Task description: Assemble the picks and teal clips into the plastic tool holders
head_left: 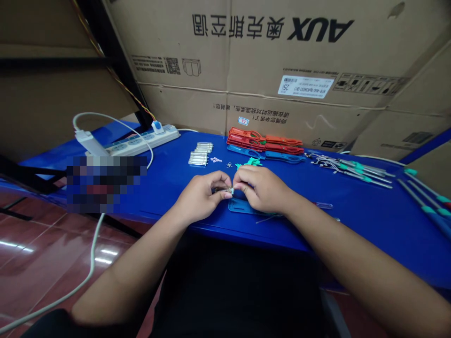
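Note:
My left hand (202, 195) is closed, its thumb and fingers pinching a small metal cylinder with a whitish end (230, 190). Against that end press the fingertips of my right hand (262, 188), also closed in a pinch; whatever lies between them is too small to name. Partly hidden under my right hand is a blue plastic shell (240, 205) on the blue table. Just beyond the hands lie bright green plastic pieces (251, 162), tiny dark pieces (229, 165) and small pink pieces (216, 159).
Silvery cylinders (200, 155) lie in rows behind my left hand. Red shells (264, 138) and blue shells (246, 152) are stacked at the back. Wired metal rods (355, 170) lie to the right, a clear-handled tool (323, 205) nearer. A power strip (141, 142) sits left; a cardboard wall (253, 61) stands behind.

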The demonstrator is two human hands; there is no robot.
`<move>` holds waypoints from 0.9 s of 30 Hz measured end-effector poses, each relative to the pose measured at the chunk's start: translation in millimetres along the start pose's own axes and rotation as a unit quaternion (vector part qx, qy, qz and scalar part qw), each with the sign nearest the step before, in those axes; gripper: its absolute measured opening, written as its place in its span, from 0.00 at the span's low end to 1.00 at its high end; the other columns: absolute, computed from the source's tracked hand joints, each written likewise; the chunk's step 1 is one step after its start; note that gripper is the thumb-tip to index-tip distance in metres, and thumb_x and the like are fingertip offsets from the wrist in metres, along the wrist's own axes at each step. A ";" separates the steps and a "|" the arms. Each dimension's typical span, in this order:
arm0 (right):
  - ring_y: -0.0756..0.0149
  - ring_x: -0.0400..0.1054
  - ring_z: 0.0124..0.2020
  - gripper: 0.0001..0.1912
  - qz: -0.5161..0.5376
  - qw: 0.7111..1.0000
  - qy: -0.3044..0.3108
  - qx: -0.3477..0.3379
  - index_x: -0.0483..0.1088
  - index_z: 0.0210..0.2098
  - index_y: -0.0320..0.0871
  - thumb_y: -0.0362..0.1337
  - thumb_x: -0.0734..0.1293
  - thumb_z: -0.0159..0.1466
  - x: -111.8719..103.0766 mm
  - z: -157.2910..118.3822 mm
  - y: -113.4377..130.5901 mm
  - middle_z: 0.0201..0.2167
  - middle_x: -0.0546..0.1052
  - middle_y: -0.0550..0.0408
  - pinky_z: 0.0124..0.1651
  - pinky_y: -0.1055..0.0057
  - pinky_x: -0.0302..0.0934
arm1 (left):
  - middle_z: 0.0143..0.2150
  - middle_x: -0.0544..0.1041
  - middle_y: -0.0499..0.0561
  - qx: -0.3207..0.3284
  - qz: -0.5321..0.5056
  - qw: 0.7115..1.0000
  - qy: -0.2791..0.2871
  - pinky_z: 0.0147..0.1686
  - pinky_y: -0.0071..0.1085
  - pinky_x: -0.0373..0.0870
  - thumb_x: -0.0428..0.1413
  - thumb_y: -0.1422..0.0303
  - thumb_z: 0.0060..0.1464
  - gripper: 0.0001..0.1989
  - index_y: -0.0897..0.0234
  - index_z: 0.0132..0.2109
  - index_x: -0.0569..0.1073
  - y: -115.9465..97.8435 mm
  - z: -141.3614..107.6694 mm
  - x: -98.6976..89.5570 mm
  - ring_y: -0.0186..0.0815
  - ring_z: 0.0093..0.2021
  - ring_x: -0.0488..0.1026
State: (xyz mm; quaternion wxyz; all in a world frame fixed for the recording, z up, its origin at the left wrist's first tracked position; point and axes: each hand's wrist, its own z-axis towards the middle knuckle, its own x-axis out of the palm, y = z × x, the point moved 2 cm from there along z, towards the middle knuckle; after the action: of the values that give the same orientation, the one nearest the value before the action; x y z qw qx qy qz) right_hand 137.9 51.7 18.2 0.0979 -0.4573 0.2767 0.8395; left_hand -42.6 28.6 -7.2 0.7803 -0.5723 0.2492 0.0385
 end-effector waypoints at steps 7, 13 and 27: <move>0.64 0.64 0.33 0.06 0.002 1.000 0.021 0.011 0.65 0.31 0.43 0.31 0.60 0.65 1.5 1.0 1.0 0.30 0.71 0.53 0.38 0.69 0.57 | 0.37 0.82 0.50 -0.024 -0.031 0.999 0.030 0.45 0.34 0.75 0.60 0.68 0.52 0.07 0.63 0.39 0.72 6.3 0.1 1.2 0.39 0.43 0.81; 0.65 0.64 0.33 0.06 -0.011 1.000 0.028 0.009 0.65 0.31 0.42 0.31 0.61 0.65 3.6 0.8 3.8 0.30 0.71 0.53 0.37 0.69 0.57 | 0.36 0.82 0.51 -0.032 -0.040 0.998 0.038 0.44 0.34 0.75 0.61 0.67 0.52 0.08 0.64 0.38 0.72 7.9 0.1 -0.2 0.39 0.41 0.80; 0.63 0.71 0.38 0.09 -0.072 0.993 0.088 -0.016 0.76 0.41 0.42 0.33 0.63 0.66 -30.7 -4.2 4.1 0.37 0.79 0.51 0.43 0.66 0.62 | 0.39 0.82 0.47 0.024 0.044 0.999 0.007 0.44 0.31 0.74 0.60 0.68 0.55 0.06 0.61 0.40 0.73 -0.5 0.9 0.2 0.37 0.43 0.80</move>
State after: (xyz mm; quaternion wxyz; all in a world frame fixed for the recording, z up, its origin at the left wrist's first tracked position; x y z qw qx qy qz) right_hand 156.5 48.7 43.2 0.1258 -0.5493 0.2370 0.7914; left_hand -42.0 29.1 -6.7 0.7892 -0.5424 0.2810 0.0630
